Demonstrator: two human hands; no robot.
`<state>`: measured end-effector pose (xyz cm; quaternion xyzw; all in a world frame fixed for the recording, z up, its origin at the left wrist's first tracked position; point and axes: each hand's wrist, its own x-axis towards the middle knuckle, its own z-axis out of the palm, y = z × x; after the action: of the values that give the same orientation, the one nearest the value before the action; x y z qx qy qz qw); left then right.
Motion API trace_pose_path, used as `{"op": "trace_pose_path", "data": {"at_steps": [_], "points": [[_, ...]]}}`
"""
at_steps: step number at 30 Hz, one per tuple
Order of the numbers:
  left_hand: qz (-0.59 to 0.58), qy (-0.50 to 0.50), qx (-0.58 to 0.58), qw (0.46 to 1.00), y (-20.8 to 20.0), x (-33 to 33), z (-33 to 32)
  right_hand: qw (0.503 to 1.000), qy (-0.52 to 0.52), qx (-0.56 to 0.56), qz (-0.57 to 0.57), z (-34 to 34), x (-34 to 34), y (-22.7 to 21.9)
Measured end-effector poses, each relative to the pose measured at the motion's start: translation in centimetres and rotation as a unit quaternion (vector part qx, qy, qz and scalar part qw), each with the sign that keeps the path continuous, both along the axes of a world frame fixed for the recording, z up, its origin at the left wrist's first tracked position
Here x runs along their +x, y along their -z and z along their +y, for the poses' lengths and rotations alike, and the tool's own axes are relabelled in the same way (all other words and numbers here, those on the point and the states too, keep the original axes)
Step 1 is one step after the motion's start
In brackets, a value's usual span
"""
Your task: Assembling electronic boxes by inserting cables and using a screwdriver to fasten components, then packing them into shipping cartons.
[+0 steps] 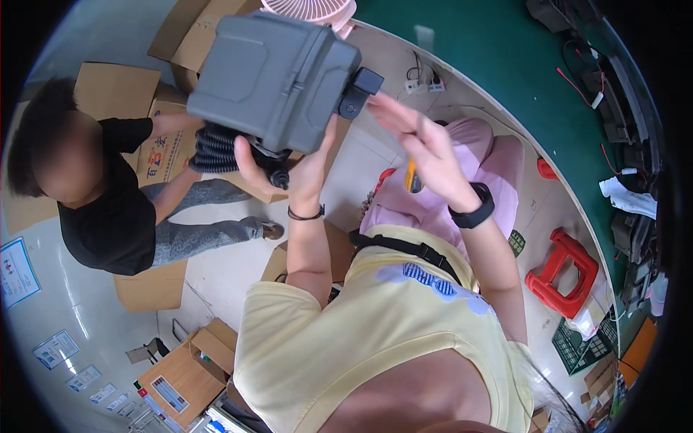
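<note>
We see the grey case (253,79) held up in the upper middle of the frame, tilted, with a ribbed black hose (216,150) bunched beneath its lower left side. Our left hand (310,162) supports it from below, the fingers clamped on the case near its lower edge, the thumb and fingers spread apart. Our right hand (429,148) is just right of the case, its fingers stretched out and close together toward the black bracket (361,92) on the case's side; we cannot tell whether they touch it. A yellow tool (411,175) shows below that palm, and we cannot tell whether the fingers grip it.

At the left of the frame, a co-worker in a black shirt (105,227) reaches to a cardboard box (164,153). We have the green counter (476,50) curving along the upper right, a pink fan (310,9) at the top edge and a red stool (563,274) at lower right.
</note>
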<state>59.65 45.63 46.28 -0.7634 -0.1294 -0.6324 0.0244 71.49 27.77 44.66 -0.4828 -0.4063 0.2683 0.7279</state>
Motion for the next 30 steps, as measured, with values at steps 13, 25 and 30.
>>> {"op": "trace_pose_path", "data": {"at_steps": [13,25,30], "points": [[-0.131,0.324,-0.579,0.737,2.5,-4.8,3.3,0.950,0.207,-0.067,0.225,-9.4,5.2,3.0],[0.081,0.586,-0.528,0.609,-5.5,17.0,-0.3,0.889,0.382,-0.240,0.080,-12.2,14.3,-0.9],[0.192,0.521,-0.582,0.594,-5.4,28.2,3.6,0.823,0.462,-0.319,-0.084,-11.6,20.8,-2.1]]}}
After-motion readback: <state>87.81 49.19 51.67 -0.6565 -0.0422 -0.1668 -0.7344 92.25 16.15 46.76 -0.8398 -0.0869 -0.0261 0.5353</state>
